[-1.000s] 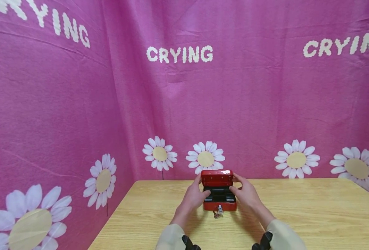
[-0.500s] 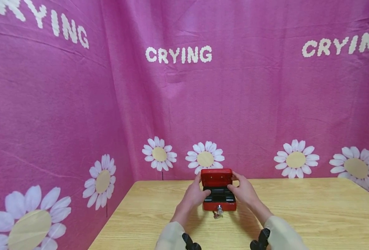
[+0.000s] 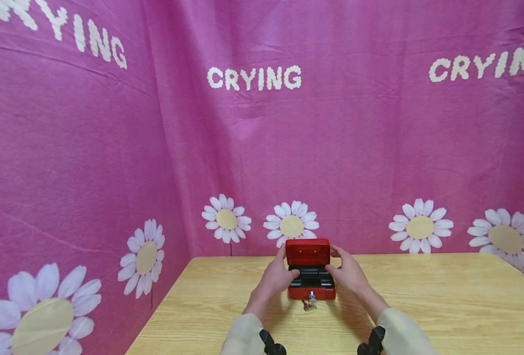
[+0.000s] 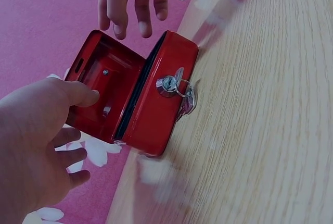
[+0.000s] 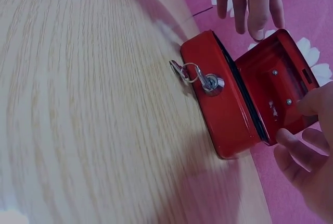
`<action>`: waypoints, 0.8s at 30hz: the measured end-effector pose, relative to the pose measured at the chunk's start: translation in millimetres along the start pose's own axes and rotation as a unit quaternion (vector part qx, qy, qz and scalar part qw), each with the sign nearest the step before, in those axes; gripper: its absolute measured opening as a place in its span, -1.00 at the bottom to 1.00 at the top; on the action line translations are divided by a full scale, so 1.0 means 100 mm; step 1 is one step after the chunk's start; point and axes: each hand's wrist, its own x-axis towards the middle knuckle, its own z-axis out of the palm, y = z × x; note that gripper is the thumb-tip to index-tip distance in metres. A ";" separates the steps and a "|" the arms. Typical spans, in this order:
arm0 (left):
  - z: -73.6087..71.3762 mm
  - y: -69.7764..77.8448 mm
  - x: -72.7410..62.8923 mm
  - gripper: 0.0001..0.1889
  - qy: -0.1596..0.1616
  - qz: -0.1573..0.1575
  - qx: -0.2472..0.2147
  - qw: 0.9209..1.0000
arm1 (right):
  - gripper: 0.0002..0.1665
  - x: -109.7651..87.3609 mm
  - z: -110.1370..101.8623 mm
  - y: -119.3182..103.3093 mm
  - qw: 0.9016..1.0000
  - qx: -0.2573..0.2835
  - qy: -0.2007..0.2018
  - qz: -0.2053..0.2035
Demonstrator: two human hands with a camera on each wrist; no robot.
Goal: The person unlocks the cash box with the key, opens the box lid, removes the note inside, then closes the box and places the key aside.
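Note:
A red metal cash box (image 3: 295, 294) stands on the table with its lid (image 3: 308, 253) raised and leaning back. Inside it lies a black tray (image 3: 310, 282), seen from the head view. A key sits in the front lock (image 4: 167, 85), and more keys (image 4: 188, 103) hang from its ring. My left hand (image 3: 275, 277) is beside the box's left side, its thumb over the tray's edge in the head view. On the opposite side is my right hand (image 3: 349, 276), its fingers loosely bent near the lid. Neither hand visibly grips anything; light contact cannot be told.
The box stands toward the back of a pale wooden table (image 3: 443, 301). A pink cloth (image 3: 355, 158) with daisies and white lettering hangs behind and to the left. Black wrist straps (image 3: 370, 341) sit at the sleeves.
The lid has tilted slightly, its top edge a little higher in the head view. My right thumb has shifted a little inward and back out. The box has stayed in place.

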 end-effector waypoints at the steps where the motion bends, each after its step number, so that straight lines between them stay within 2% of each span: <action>1: 0.00 0.00 0.00 -0.11 0.001 -0.001 -0.002 1.000 | -0.24 -0.01 0.00 0.00 1.000 0.002 0.001 0.000; 12: -0.04 -0.03 -0.09 -0.22 0.018 0.027 0.004 0.999 | -0.40 -0.11 -0.05 0.06 1.000 0.006 0.005 -0.004; 20: 0.01 -0.14 -0.24 -0.31 0.002 0.020 0.030 0.999 | -0.50 -0.15 0.00 0.12 1.000 0.005 -0.004 0.003; 24: 0.02 -0.17 -0.30 -0.34 -0.002 0.017 0.024 1.000 | -0.54 -0.18 0.03 0.12 1.000 0.008 -0.006 0.016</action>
